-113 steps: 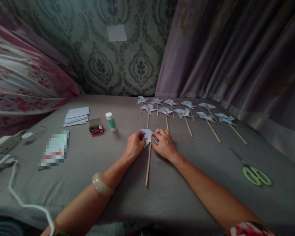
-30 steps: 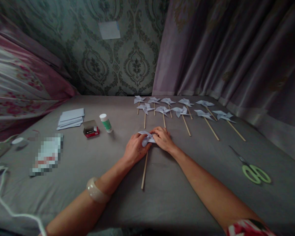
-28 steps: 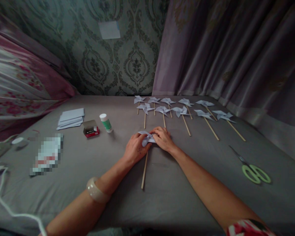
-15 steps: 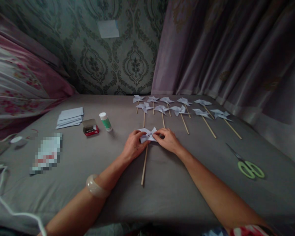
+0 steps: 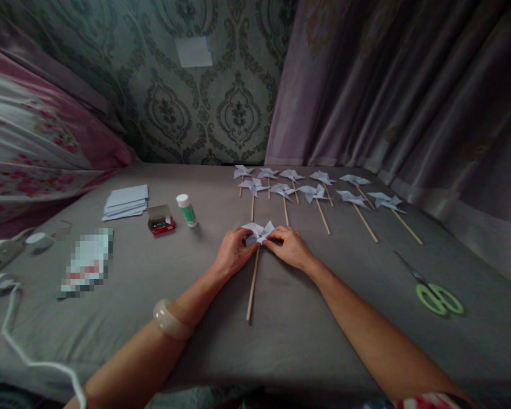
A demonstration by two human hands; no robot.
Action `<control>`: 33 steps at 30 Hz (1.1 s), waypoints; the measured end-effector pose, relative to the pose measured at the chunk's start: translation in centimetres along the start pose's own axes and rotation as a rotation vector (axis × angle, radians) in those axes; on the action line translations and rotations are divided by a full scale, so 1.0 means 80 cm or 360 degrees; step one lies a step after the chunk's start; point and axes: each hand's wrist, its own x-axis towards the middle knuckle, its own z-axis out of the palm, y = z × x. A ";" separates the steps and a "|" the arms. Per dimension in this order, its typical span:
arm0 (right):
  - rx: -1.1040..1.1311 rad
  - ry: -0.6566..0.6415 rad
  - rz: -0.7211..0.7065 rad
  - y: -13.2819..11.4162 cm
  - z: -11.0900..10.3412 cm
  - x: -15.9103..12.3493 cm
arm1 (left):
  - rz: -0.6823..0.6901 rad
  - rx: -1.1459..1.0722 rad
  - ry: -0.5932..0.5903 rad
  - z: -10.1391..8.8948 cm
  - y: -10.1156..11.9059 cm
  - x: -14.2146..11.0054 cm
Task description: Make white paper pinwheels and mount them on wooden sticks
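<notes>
A white paper pinwheel [image 5: 259,232] lies on the grey cloth in front of me, its wooden stick [image 5: 252,289] pointing toward me. A small shiny pin shows at its centre. My left hand [image 5: 234,250] pinches the paper blades on the left side, thumb near the middle. From the right, my right hand [image 5: 290,247] pinches the blades on that side between thumb and fingers. The fingers hide parts of the outer blades.
Several pinwheels [image 5: 313,193] lie in two rows at the back right. Green-handled scissors [image 5: 438,298] lie at right. At left are a paper stack [image 5: 126,202], a small red box [image 5: 162,221] of metal pieces, a glue stick [image 5: 187,211], a blurred packet [image 5: 87,264] and a power strip [image 5: 2,255].
My right fingers, earlier bent over the pinwheel, have drawn back to its right side. My left hand has shifted slightly left, and more of the blades and centre pin shows.
</notes>
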 end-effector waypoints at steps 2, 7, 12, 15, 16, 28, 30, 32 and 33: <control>-0.0002 0.0054 0.0010 0.001 0.003 0.000 | 0.0008 0.0059 0.0034 0.000 -0.001 0.001; -0.0034 0.0179 0.0009 0.005 0.010 0.001 | 0.0011 0.0079 0.0069 0.002 -0.003 0.003; -0.0053 0.0216 0.0025 0.001 0.015 0.000 | -0.0050 0.0081 0.0074 0.002 0.000 0.003; -0.0062 0.0213 0.0025 0.000 0.014 0.001 | -0.0069 0.0102 0.0055 0.001 0.001 0.004; -0.0048 0.0201 0.0017 0.002 0.011 0.002 | -0.0071 0.0105 0.0054 0.001 0.001 0.005; -0.0244 0.0079 -0.0078 0.035 -0.017 0.009 | -0.0078 0.0422 -0.0015 -0.008 0.026 -0.029; -0.0292 0.0041 -0.0119 0.034 -0.013 0.007 | -0.0062 0.0471 -0.0172 -0.011 0.037 -0.034; -0.0318 0.0031 -0.0135 0.035 -0.011 0.007 | -0.0049 0.0480 -0.0238 -0.012 0.042 -0.036; -0.0325 0.0029 -0.0136 0.036 -0.011 0.008 | -0.0044 0.0474 -0.0228 -0.013 0.041 -0.035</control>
